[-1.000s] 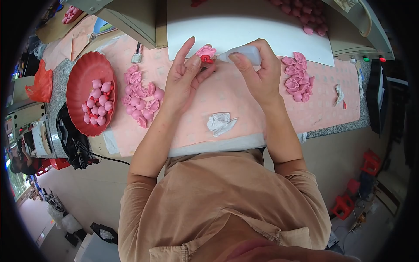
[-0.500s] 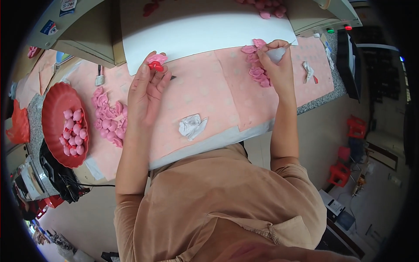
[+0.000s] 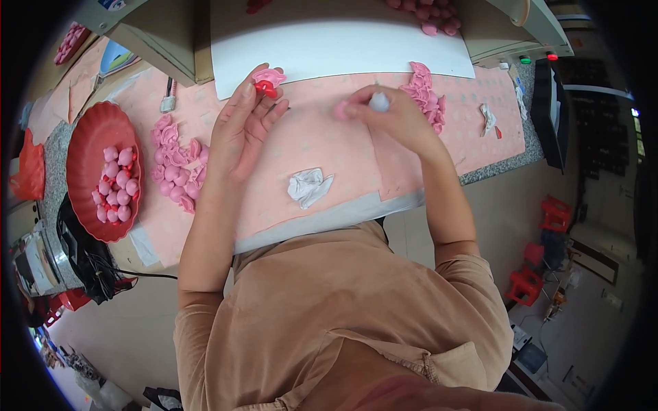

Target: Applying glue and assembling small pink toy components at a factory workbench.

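My left hand point(image 3: 243, 130) is raised over the left half of the pink-covered table, pinching a small red piece point(image 3: 266, 89) with a pink ruffled piece point(image 3: 269, 75) against it. Over the middle, my right hand point(image 3: 401, 123) has a small pink piece point(image 3: 342, 109), blurred, at its fingertips. A small whitish translucent bottle point(image 3: 379, 102) is tucked in that same hand. Beside the right hand lies a heap of pink ruffled pieces point(image 3: 423, 89). Left of my left forearm sits a pile of pink rounded and ruffled pieces point(image 3: 175, 171).
A scalloped red bowl point(image 3: 81, 185) holds pink and red pieces at the left. A crumpled white tissue point(image 3: 310, 188) lies near the front edge. White paper point(image 3: 329, 51) covers the floor of a box-like stand point(image 3: 154, 51), with pink pieces point(image 3: 432, 14) at its back.
My right hand has moved left from the ruffled heap toward the middle, carrying a pink piece and the bottle. My left hand keeps its hold. The whole view has shifted slightly.
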A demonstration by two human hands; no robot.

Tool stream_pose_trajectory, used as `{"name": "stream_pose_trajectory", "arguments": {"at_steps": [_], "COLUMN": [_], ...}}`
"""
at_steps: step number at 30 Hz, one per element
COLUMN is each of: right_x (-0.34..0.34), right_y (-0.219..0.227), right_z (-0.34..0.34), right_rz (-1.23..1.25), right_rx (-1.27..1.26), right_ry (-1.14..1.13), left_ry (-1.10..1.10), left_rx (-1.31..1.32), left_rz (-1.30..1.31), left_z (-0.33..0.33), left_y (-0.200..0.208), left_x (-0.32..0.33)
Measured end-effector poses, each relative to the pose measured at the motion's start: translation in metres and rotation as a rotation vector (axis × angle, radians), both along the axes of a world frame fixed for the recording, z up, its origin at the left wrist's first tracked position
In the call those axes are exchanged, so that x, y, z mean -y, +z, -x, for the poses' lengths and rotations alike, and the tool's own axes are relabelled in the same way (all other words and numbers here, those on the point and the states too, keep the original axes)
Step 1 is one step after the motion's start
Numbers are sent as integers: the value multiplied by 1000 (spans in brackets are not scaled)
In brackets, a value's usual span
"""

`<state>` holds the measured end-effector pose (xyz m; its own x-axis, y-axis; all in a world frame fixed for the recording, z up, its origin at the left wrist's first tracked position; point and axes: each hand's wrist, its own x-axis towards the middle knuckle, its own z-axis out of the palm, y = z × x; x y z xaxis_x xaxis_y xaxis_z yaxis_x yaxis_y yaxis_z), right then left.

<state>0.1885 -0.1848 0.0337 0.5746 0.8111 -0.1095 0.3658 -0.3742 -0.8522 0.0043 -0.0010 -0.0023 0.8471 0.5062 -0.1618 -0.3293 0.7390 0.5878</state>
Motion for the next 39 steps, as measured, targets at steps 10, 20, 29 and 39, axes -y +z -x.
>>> {"name": "stream_pose_trajectory", "arguments": {"at_steps": [10, 20, 29, 39], "right_x": [-3, -9, -42, -45], "right_y": [-11, -2, 16, 14], "right_z": [28, 41, 49, 46], "right_rz": [28, -144, -387, -330], "right_rx": [334, 257, 223, 349], "right_ry": [110, 56, 163, 234], "left_ry": [-62, -127, -198, -252], "left_rx": [35, 22, -30, -7], "left_rz": [-7, 47, 46, -9], "left_z": [1, 2, 0, 2], "left_y": [5, -8, -1, -3], "left_x": [5, 8, 13, 15]}}
